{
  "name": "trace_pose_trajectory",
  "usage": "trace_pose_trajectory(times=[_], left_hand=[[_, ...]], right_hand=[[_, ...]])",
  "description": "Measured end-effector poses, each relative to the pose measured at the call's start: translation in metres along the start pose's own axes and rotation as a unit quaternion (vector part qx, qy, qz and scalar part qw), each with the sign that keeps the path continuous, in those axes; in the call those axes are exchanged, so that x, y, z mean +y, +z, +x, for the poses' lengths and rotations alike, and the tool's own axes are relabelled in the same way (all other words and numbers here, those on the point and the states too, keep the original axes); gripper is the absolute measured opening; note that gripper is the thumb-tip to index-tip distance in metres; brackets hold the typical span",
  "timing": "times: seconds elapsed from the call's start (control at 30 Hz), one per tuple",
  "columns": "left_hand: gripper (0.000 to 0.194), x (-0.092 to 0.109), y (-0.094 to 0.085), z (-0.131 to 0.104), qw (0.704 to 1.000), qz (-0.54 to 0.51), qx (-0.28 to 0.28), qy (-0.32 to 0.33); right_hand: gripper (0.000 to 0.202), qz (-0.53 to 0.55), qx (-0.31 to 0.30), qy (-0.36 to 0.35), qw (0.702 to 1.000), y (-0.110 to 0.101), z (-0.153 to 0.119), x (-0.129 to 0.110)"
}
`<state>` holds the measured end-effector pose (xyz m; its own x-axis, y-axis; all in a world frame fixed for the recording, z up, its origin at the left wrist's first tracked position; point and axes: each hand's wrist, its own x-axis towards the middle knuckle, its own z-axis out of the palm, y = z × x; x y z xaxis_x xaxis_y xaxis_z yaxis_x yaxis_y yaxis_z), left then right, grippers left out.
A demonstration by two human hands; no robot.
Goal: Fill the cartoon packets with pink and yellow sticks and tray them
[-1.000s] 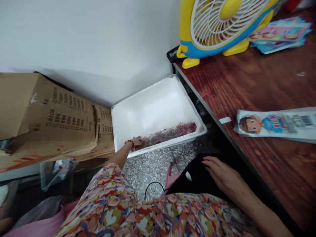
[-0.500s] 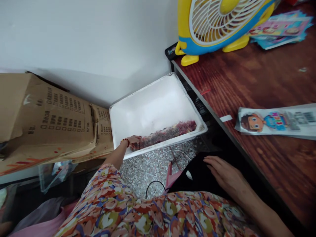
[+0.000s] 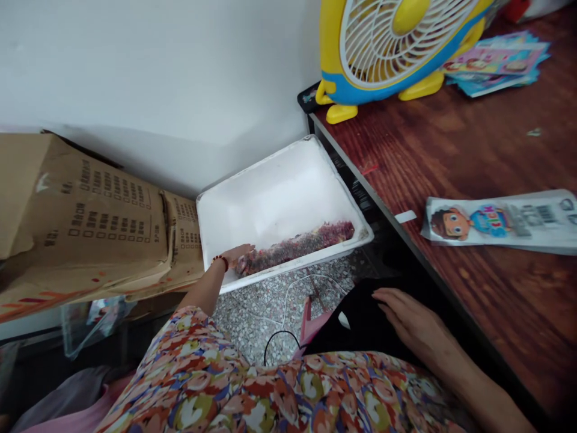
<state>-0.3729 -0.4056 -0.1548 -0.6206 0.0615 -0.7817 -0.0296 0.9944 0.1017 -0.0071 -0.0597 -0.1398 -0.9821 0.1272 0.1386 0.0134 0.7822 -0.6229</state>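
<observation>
Big white tub [image 3: 270, 201] is out past the left hand [image 3: 235, 255], black cloth [image 3: 360, 310] is under the right hand [image 3: 408, 316]. Long reddish pile [image 3: 300, 246] sits in the tub, just right of the left hand. Left fingers are stretched out, right ones slightly parted.

We have open passage from above into the white bin [image 3: 270, 195], over its bare far floor. Cardboard boxes [image 3: 108, 207] bound the left side, the wall [image 3: 157, 66] the far side and the wooden table [image 3: 455, 144] the right. We note the reddish heap [image 3: 297, 248] obstructing the near floor.
</observation>
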Motion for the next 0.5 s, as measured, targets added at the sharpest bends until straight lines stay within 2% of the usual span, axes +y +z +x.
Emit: trace_pose_trajectory(times=[0.13,0.27,0.37,0.5], left_hand=[[0.051,-0.005,-0.003,0.014,0.999,-0.044,0.015,-0.021],[0.074,-0.015,0.009,0.019,0.995,-0.090,0.029,-0.030],[0.075,-0.029,0.023,0.015,0.989,-0.139,0.041,-0.026],[0.066,-0.049,0.037,0.011,0.974,-0.219,0.051,-0.025]], right_hand=[[0.024,-0.005,0.002,-0.003,1.000,-0.002,0.001,-0.002],[0.023,-0.017,-0.005,-0.005,1.000,-0.003,0.005,-0.005],[0.024,-0.019,-0.011,-0.009,1.000,-0.003,0.007,-0.004],[0.023,-0.026,-0.014,-0.013,0.999,-0.003,0.007,-0.004]])
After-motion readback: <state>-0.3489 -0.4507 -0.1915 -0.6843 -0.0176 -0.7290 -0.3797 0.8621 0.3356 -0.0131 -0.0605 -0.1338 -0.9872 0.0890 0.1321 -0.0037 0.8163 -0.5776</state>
